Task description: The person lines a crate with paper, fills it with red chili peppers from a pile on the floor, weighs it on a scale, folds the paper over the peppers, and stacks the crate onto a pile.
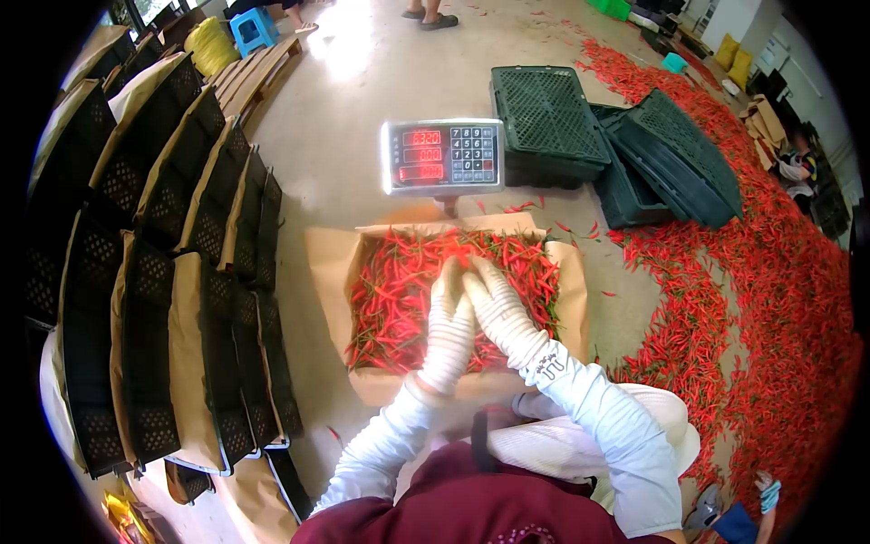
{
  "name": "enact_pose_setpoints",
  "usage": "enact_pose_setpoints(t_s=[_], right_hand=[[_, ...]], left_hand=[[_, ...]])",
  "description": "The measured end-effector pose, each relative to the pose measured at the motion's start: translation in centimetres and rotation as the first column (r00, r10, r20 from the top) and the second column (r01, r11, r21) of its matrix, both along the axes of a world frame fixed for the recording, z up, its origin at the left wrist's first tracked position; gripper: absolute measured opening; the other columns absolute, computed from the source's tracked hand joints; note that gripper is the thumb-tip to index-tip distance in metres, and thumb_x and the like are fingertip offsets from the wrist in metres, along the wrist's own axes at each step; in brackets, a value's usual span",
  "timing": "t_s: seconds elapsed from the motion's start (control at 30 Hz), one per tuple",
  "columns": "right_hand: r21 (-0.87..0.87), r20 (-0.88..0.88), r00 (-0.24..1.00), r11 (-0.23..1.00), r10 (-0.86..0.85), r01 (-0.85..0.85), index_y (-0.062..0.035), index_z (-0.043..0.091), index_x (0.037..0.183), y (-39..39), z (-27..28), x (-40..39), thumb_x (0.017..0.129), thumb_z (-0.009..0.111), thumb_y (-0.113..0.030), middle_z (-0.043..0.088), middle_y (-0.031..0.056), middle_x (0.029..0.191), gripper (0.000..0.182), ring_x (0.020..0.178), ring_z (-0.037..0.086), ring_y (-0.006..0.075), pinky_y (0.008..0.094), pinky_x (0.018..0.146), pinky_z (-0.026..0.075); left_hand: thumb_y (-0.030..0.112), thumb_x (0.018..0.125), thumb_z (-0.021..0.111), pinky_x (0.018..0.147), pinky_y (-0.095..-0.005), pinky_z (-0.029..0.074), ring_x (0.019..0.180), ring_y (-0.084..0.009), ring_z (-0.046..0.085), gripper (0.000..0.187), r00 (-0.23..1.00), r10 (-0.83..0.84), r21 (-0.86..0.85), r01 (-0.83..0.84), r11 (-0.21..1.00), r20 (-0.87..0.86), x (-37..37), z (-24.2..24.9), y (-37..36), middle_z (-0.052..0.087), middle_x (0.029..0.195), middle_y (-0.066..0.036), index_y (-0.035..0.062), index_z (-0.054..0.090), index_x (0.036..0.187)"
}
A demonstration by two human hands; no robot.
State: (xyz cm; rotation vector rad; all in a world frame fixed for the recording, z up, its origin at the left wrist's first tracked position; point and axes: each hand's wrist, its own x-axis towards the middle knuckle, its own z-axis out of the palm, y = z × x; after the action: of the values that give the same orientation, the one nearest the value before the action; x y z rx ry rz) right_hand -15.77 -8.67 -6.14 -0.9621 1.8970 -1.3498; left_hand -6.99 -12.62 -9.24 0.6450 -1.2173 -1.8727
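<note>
My left hand [449, 304] and my right hand [490, 292], both in pale ribbed gloves, reach side by side over red chili peppers [399, 295]. Their fingers stretch forward, with the fingertips close together at the surface of the pile. A red blur lies at the fingertips, and I cannot make out single peppers there. The peppers fill a box lined with brown paper [573, 299], whose flaps fold outward over the sides. Just beyond the box stands a digital scale display [442, 157] with lit red digits.
Stacked black crates [145, 299] with paper liners line the left. Dark green crates [548, 118] stand beyond the box on the right, some tilted. Loose chili peppers [770, 299] cover the floor at right. A blue stool [254, 30] and a wooden pallet [258, 77] are farther back. Other people are partly visible.
</note>
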Motion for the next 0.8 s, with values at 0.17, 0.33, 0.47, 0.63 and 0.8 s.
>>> enact_pose_setpoints(t_s=[0.17,0.33,0.47,0.63,0.8], right_hand=[[-0.074,-0.059,0.998,0.997,-0.006,0.001,0.0013,0.05,0.128,0.3,0.0,0.4,0.096,0.05,-0.024,0.056,0.0222,0.124,0.041,0.116,0.053,0.032,0.0362,0.1,0.039],[-0.1,-0.042,0.999,0.995,-0.002,-0.002,0.0005,0.05,0.129,0.7,0.6,0.5,0.095,0.05,-0.024,0.056,0.0225,0.124,0.041,0.116,0.053,0.0322,0.0364,0.1,0.039],[-0.102,-0.106,0.994,0.995,-0.035,0.024,-0.001,0.05,0.129,1.4,1.0,-0.2,0.095,0.051,-0.025,0.056,0.0219,0.124,0.041,0.116,0.053,0.0316,0.0357,0.1,0.04],[-0.153,-0.1,0.984,0.979,-0.148,0.132,-0.0041,0.048,0.134,6.8,0.0,-5.9,0.097,0.049,-0.023,0.052,0.0186,0.132,0.041,0.122,0.05,0.0284,0.0342,0.103,0.04],[-0.013,-0.093,0.926,0.93,-0.366,0.367,-0.0018,0.048,0.132,18.8,4.1,-15.2,0.096,0.048,-0.024,0.055,0.0164,0.126,0.042,0.111,0.054,0.0237,0.0333,0.095,0.045]], left_hand=[[0.005,0.096,0.045,0.115,-0.0348,0.024,0.139,-0.0246,0.03,0.055,1.0,0.012,-0.049,-0.011,0.999,0.027,0.6,1.2,0.4,0.031,0.15,-0.016,-0.0016,0.025,0.147],[0.014,0.097,0.049,0.109,-0.0348,0.033,0.132,-0.0255,0.037,0.057,0.999,0.026,-0.077,-0.025,0.997,0.02,0.6,1.2,0.7,0.036,0.144,-0.016,0.0001,0.025,0.146],[0.002,0.094,0.047,0.115,-0.0357,0.024,0.139,-0.0256,0.03,0.057,0.999,0.001,-0.01,-0.001,1.0,-0.043,-0.3,1.8,1.4,0.032,0.15,-0.015,-0.0002,0.026,0.147],[0.014,0.094,0.055,0.11,-0.0338,0.032,0.133,-0.0244,0.037,0.059,0.992,-0.085,-0.161,0.07,0.985,-0.088,-6.2,1.4,5.3,0.037,0.145,-0.015,0.0,0.03,0.145],[0.014,0.093,0.055,0.095,-0.0316,0.043,0.114,-0.0232,0.051,0.043,0.962,-0.253,-0.101,0.243,0.965,-0.104,-17.7,3.1,16.1,0.052,0.128,-0.015,0.006,0.048,0.134]])
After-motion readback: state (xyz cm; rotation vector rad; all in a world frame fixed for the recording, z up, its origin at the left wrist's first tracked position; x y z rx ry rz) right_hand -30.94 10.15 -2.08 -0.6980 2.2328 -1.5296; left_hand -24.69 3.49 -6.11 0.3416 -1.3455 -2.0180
